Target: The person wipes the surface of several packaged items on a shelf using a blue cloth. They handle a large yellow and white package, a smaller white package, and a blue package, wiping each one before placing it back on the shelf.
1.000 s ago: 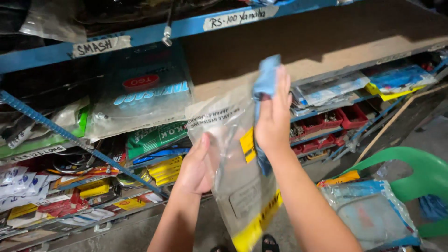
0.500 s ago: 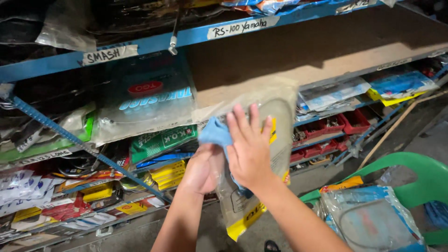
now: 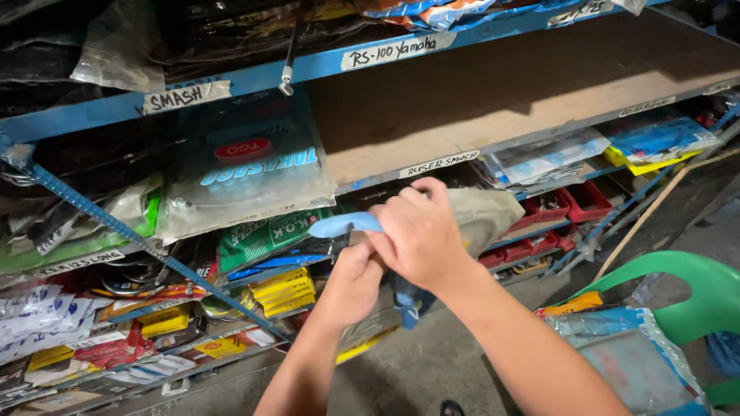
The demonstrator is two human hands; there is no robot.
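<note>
Lowered now, the clear plastic packet (image 3: 482,216) sits bunched between both hands; right hand (image 3: 420,235) presses a blue cloth (image 3: 343,225) against it, left hand (image 3: 354,281) gripping below, steadying.

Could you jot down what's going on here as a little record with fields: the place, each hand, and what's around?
place: blue metal shelving packed with bagged parts
right hand: presses a blue cloth against a clear plastic packet
left hand: grips the packet from below
shelf ahead: bare wooden board
lower right: green plastic chair with a bagged item on it
floor: grey concrete
</note>
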